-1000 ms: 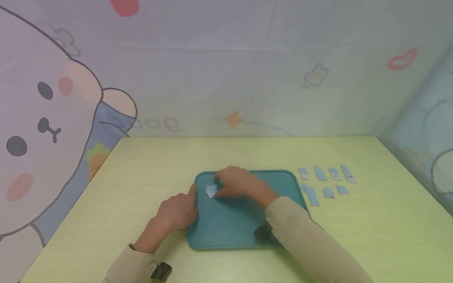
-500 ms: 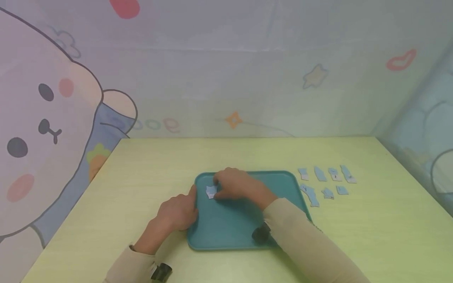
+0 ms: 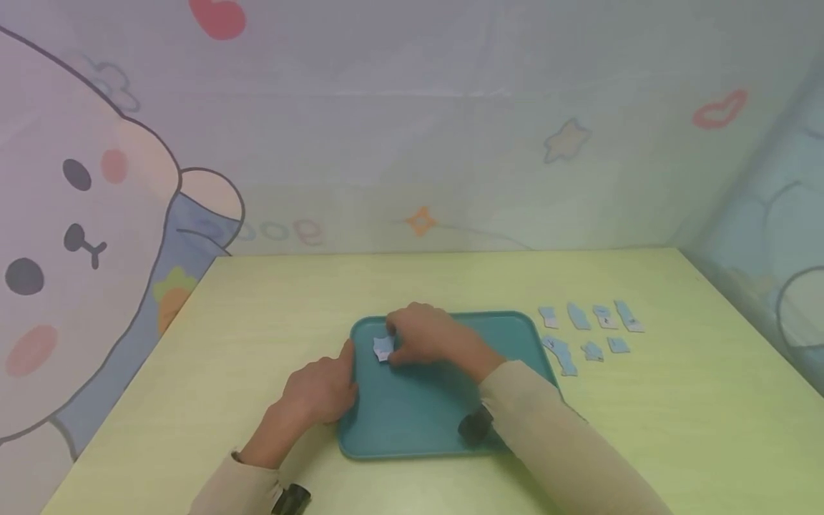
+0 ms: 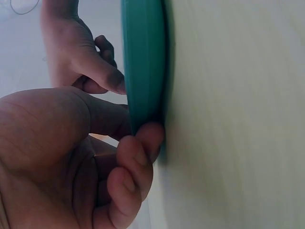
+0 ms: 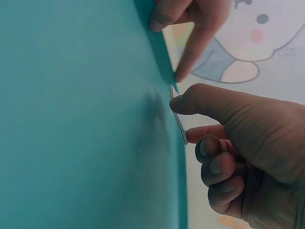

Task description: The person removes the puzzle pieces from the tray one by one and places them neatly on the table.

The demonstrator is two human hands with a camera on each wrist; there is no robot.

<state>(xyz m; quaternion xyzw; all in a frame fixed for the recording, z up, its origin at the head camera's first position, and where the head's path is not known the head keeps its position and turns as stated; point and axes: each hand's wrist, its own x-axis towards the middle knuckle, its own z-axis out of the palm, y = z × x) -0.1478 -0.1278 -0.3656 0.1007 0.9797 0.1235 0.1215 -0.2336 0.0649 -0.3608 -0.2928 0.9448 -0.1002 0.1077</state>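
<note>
A teal tray (image 3: 399,422) lies on the table. My left hand (image 3: 320,390) grips its left rim, thumb on the inner side; in the left wrist view the curled fingers (image 4: 127,188) press against the tray's outer wall (image 4: 145,57). Near the tray's far left corner, my right hand (image 3: 425,333) holds a small light-blue and white puzzle piece (image 3: 383,347) between thumb and index finger. The right wrist view shows that thin piece (image 5: 180,125) edge-on, the thumb on its face and the index fingertip at its end. The other right fingers are curled in.
Several loose blue and white puzzle pieces (image 3: 605,317) lie in two rows on the pale yellow table (image 3: 676,400), right of the tray. A printed cloth backdrop (image 3: 412,143) stands along the table's far edge.
The puzzle piece looks slightly more tilted at its near edge. Both hands have otherwise stayed in place; the head view has shifted a little.
</note>
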